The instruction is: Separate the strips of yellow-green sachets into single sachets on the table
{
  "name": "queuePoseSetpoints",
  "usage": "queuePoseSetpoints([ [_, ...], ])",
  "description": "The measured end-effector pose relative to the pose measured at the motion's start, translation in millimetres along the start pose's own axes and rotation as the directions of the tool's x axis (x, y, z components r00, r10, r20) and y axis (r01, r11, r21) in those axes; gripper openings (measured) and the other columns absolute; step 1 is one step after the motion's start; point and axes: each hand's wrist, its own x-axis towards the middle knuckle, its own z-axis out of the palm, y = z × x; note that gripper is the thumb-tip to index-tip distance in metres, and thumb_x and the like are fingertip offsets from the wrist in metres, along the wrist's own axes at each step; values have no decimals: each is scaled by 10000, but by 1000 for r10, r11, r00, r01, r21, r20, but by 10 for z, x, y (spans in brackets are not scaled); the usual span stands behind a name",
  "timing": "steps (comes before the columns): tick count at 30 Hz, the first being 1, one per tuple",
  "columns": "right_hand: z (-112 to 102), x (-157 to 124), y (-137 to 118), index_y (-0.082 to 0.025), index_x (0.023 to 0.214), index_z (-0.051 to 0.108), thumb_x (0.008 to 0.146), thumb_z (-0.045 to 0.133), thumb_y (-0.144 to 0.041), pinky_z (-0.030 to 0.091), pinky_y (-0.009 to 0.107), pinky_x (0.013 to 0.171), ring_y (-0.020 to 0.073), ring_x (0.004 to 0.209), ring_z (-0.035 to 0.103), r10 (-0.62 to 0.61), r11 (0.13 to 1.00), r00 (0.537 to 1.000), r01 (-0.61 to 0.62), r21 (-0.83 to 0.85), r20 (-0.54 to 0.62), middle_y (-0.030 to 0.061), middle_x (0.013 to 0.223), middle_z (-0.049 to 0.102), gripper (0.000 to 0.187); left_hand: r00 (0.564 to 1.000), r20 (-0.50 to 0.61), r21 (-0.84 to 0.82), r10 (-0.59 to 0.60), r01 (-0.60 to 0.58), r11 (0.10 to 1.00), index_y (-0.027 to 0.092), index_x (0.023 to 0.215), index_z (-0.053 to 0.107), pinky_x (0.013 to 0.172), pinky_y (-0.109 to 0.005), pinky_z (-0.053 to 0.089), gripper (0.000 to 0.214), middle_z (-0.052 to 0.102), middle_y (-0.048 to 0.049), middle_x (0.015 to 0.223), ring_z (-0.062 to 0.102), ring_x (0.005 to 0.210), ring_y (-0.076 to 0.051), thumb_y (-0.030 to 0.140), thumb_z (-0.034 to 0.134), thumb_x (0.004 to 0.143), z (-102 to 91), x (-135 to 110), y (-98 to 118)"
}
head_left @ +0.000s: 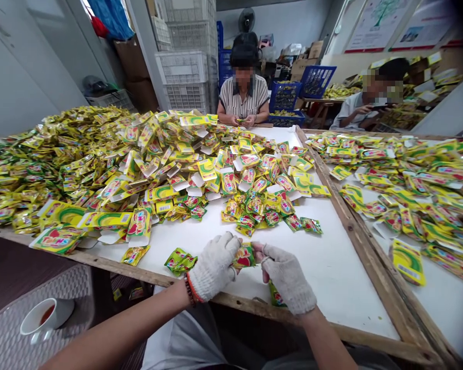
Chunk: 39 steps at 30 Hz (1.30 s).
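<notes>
Gloved left hand [217, 264] grasping a small yellow-green packet [246, 256] above the white tabletop [332, 277], gloved right hand [287, 277] pinching its right edge, printed face turned up, long axis unclear with fingers covering one end

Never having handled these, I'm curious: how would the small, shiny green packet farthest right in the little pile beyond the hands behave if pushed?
The small green packet would probably flex, since its wrapper looks creased. Being small, it's likely light. Glossy and flattish, it may slide over the white tabletop rather than roll.
</notes>
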Motion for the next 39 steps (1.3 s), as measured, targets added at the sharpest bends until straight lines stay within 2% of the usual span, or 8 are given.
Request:
queuePoseSetpoints([
  [10, 110, -130, -11, -191, 753, 582, 884, 448, -450, 332, 212, 430, 102, 383, 473, -4, 990, 956, -38, 138, 293, -50, 412, 528, 320, 984, 180, -447, 1, 81, 891, 191, 1068, 561, 712, -275, 444, 389, 600, -36, 971, 557, 841, -184, 453, 596, 783, -114, 7, -19],
  [17, 83, -31, 87, -196, 630, 608, 771, 607, -393, 445, 270, 626, 167, 659, 563, -172, 982, 984, 168, -84, -54, 29, 687, 626, 242, 938, 347, -527, -9, 203, 825, 167, 780, 589, 512, -212, 336, 322, 546, 27, 674, 475, 602, -107, 485, 546, 810, -192, 143, -176],
  [21, -353, 79, 145, -202, 702, 641, 714, 678, -381, 436, 257, 526, 139, 541, 513, -18, 945, 944, 124, 303, -330, -16, 577, 571, 184, 994, 104, -563, -35, 88, 822, 159, 918, 603, 611, -235, 432, 315, 599, -8, 782, 534, 690, -134, 443, 479, 866, -113, 425, -393],
  [25, -714, 197, 62, -246, 920, 609, 779, 569, -452, 491, 256, 601, 117, 657, 591, 92, 669, 789, 403, 624, -608, -7, 840, 638, 253, 975, -220, -276, -12, -50, 960, 169, 1095, 570, 871, -328, 448, 267, 593, -97, 1096, 552, 1004, -207, 286, 482, 873, 21, 809, -678],
  [28, -540, 289, -34, -216, 983, 614, 797, 582, -390, 493, 265, 585, 139, 687, 621, -27, 765, 908, 288, 575, -419, 32, 906, 647, 257, 986, -126, 22, 108, -106, 994, 205, 1258, 485, 1027, -414, 333, 391, 502, -111, 1298, 415, 1235, -240, 197, 451, 869, 144, 983, -763],
  [31, -155, 414, 13, -182, 978, 646, 854, 507, -317, 510, 308, 688, 184, 788, 634, -165, 986, 985, 165, -7, -42, 72, 936, 675, 230, 996, 19, 181, 87, -89, 979, 198, 1276, 467, 1012, -470, 310, 416, 515, -121, 1286, 406, 1230, -276, 207, 459, 860, 229, 955, -716],
  [34, 100, 506, 152, -174, 1042, 645, 851, 483, -193, 441, 324, 904, 207, 1011, 584, -237, 828, 960, 280, -486, 149, 100, 1094, 655, 251, 997, 48, 204, 68, -77, 976, 178, 1217, 509, 933, -464, 356, 388, 570, -133, 1165, 483, 1110, -284, 181, 474, 830, 227, 756, -627],
  [39, 191, 431, 130, -158, 915, 651, 872, 449, -182, 430, 312, 829, 211, 876, 599, -214, 719, 949, 312, -621, 230, 117, 971, 655, 209, 994, 106, 202, 2, -24, 979, 212, 1032, 586, 811, -391, 412, 263, 575, -90, 1021, 540, 951, -251, 149, 467, 807, 86, 473, -540],
])
